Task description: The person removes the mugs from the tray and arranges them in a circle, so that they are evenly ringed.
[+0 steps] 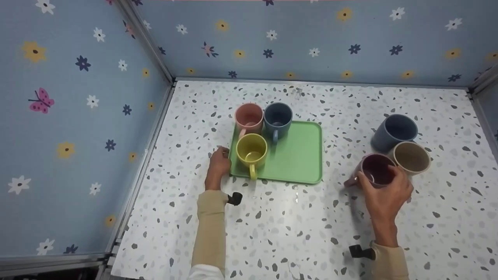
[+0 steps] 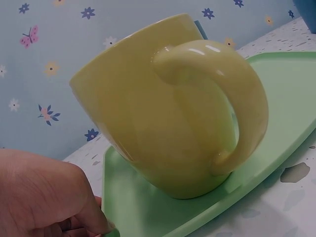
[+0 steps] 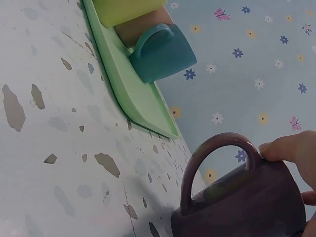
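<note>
- The purple mug (image 1: 376, 169) is at the right side of the table, well apart from the tray, its handle pointing toward the tray; whether its base touches the table I cannot tell
- The right hand (image 1: 387, 196) grips that mug near the rim, thumb on the handle side and fingers on the opposite side, so the hand is only as wide as the mug's mouth
- Close against the purple mug is a beige mug (image 1: 412, 157), and just behind these two a dark blue mug (image 1: 396, 131)
- The left hand (image 1: 220, 162) pinches the near-left corner of the green tray (image 1: 301, 155), fingers curled in and thumb at the rim (the left wrist view shows this best)
- On the tray, near that hand, a yellow mug (image 1: 252, 151) stands upright, its handle toward the person
- Behind it, at the tray's far side, are a pink mug (image 1: 249, 116) and, just beside it, a smaller blue mug (image 1: 278, 116)
- Under everything lies a speckled white table (image 1: 272, 221), with blue flowered walls (image 1: 295, 23) around it
</note>
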### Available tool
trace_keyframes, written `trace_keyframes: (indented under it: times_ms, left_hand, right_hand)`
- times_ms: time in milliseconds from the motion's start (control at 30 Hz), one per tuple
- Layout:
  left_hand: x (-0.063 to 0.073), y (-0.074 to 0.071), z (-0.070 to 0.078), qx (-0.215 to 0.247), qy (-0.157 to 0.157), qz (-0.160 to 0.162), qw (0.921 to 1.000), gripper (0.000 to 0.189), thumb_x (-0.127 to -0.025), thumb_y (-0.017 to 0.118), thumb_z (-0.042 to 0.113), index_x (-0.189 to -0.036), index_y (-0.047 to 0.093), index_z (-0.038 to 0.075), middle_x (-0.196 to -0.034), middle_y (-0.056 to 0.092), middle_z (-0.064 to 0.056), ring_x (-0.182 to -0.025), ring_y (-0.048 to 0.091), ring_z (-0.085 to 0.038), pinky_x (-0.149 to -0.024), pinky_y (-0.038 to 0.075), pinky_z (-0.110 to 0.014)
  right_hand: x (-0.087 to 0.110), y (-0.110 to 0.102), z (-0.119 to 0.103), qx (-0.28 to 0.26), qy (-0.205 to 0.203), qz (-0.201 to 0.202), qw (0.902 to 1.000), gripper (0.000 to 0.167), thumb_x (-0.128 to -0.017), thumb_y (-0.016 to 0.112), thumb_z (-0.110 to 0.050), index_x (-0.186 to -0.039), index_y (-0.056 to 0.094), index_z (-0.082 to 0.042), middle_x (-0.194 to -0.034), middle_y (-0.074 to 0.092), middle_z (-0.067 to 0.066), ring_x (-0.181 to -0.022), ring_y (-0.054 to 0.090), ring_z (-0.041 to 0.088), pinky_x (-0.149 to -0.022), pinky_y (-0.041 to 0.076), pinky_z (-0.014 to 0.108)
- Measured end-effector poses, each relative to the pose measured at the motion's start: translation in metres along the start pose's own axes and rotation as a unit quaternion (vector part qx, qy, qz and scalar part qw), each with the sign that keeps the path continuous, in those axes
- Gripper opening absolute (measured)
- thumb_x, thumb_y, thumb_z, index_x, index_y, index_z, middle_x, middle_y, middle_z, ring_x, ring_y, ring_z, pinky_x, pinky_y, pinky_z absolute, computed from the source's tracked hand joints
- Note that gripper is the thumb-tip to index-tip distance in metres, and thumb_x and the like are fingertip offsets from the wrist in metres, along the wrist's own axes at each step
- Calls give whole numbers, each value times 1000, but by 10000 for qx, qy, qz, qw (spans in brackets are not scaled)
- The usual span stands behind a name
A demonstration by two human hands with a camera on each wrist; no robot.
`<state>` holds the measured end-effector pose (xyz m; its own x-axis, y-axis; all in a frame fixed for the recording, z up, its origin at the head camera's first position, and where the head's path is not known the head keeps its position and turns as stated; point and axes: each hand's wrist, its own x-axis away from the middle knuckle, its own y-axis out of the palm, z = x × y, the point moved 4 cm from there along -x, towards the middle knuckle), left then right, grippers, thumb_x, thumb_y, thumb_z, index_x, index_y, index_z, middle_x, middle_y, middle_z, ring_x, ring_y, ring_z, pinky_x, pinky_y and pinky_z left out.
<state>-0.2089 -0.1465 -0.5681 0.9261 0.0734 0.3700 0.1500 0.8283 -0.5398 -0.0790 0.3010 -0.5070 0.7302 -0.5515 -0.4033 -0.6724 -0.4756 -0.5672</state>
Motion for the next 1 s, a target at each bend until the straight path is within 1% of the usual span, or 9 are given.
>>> trace_keyframes:
  times_ms: [133,267,467,600,767,1000]
  left_hand:
    - [0,0,0,36,43,3,10000,43,-84,35,-3,-124,51,-3,-122,59,-23,-114,56,-32,-98,44,-43]
    - [-1,1,0,100,58,-13,9999,42,-85,35,-2,-124,52,-2,-120,60,-22,-113,56,-32,-97,45,-42]
    - [-3,1,-2,7,33,69,10000,41,-86,36,-2,-124,52,-2,-118,60,-22,-110,57,-32,-95,45,-42]
    - [-2,1,-2,-13,41,126,9999,42,-84,36,-3,-123,52,-3,-118,61,-23,-110,57,-32,-94,46,-42]
    - [-1,2,-2,78,49,108,9999,44,-83,36,-3,-124,52,-4,-119,60,-23,-111,57,-32,-95,46,-41]
    - [-1,2,-2,130,40,82,9999,44,-83,37,-3,-124,51,-3,-119,60,-23,-112,57,-32,-96,45,-41]
  right_hand:
    - [1,-1,0,-71,45,49,10000,71,-65,88,-28,-119,56,5,-125,55,21,-117,43,36,-105,24,45]
    - [2,-3,0,-151,156,129,9997,69,-66,87,-26,-119,55,4,-128,51,21,-122,41,33,-106,26,43]
    - [1,-4,2,-300,342,29,9990,69,-67,87,-24,-121,54,3,-136,43,19,-127,39,28,-109,28,44]
    - [2,-5,5,-392,305,-56,9987,69,-67,87,-24,-121,54,4,-136,42,20,-127,39,29,-109,30,42]
    - [1,-8,9,-526,325,-206,9979,72,-66,88,-22,-122,52,4,-133,42,21,-125,40,29,-108,32,39]
    - [0,-12,11,-557,130,-309,9979,74,-65,88,-17,-124,51,5,-129,46,20,-124,42,26,-107,34,32]
